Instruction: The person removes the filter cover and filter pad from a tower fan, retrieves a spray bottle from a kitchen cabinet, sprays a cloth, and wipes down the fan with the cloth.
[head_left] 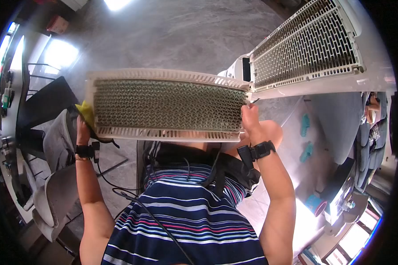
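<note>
A long pale frame with a brownish honeycomb pad, an air-cooler filter panel (168, 105), is held crosswise over my lap. My right hand (251, 121) grips its right end, thumb at the near side. At its left end is my left hand (82, 131), partly hidden, with a yellow and dark cloth (87, 115) pressed between hand and frame. The left fingertips are out of sight behind the cloth. Just past the right end stands a white air-cooler body (323, 84) with a slotted grille (305, 46).
Grey upholstered chairs (59, 201) and a long table (13, 115) line the left. A thin black cable (152, 216) runs across my shirt. Turquoise slippers (305, 125) lie on the floor at right, near a grey sofa (340, 123). A red box (57, 24) sits far left.
</note>
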Motion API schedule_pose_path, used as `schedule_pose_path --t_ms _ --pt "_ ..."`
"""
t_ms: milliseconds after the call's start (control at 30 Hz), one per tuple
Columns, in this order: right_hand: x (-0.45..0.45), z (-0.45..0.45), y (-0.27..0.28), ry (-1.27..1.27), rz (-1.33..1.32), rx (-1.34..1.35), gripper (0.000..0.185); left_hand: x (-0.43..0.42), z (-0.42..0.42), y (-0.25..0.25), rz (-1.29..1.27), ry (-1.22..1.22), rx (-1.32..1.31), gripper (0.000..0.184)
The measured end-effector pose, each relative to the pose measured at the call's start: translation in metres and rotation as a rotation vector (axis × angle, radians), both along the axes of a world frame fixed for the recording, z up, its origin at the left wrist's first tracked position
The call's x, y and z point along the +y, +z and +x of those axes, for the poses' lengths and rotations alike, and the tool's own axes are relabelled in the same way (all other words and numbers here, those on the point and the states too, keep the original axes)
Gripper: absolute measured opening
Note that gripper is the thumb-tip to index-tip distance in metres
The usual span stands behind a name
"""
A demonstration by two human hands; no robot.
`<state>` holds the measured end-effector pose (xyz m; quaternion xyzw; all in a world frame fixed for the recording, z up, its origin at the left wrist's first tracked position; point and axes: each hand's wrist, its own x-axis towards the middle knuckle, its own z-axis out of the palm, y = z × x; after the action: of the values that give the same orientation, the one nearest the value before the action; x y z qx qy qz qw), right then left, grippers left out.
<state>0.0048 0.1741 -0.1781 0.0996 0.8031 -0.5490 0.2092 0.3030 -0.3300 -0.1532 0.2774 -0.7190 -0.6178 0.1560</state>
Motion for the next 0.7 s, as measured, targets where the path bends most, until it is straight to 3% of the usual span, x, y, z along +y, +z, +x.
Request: schedule_pose_path --t_ms 100,167,267,367,500,567,600,700 --pt "-0.009 0.006 0.019 -0.088 -0.008 -0.044 0.029 -0.002 0.007 -0.002 0.003 0.109 0.001 0.037" --pt "-0.012 0.007 0.034 0.052 -0.038 -0.008 0.048 0.012 -0.003 0.014 0.044 0.009 0.033 0.039" --pt "-0.002 -0.001 0.019 0.148 -0.067 0.001 0.049 -0.004 0.005 -0.006 -0.049 -0.031 0.039 0.041" --pt "0.006 -0.002 -0.012 0.057 -0.005 0.085 0.039 -0.021 0.015 -0.025 -0.026 -0.046 0.083 0.041" --pt "0.001 0.008 0.008 -0.007 0.019 0.018 0.047 -0.008 0.009 -0.009 -0.030 0.011 0.010 0.040" --pt "-0.002 0.022 0.025 0.167 0.119 0.432 0.066 -0.004 0.007 -0.005 -0.058 0.014 -0.079 0.038" --pt "0.004 0.024 0.034 0.345 0.221 0.596 0.064 -0.007 0.009 -0.010 -0.056 0.014 -0.079 0.038" --pt "0.020 0.019 0.038 0.529 0.251 0.659 0.058 -0.011 0.012 -0.020 0.010 0.017 -0.094 0.037"
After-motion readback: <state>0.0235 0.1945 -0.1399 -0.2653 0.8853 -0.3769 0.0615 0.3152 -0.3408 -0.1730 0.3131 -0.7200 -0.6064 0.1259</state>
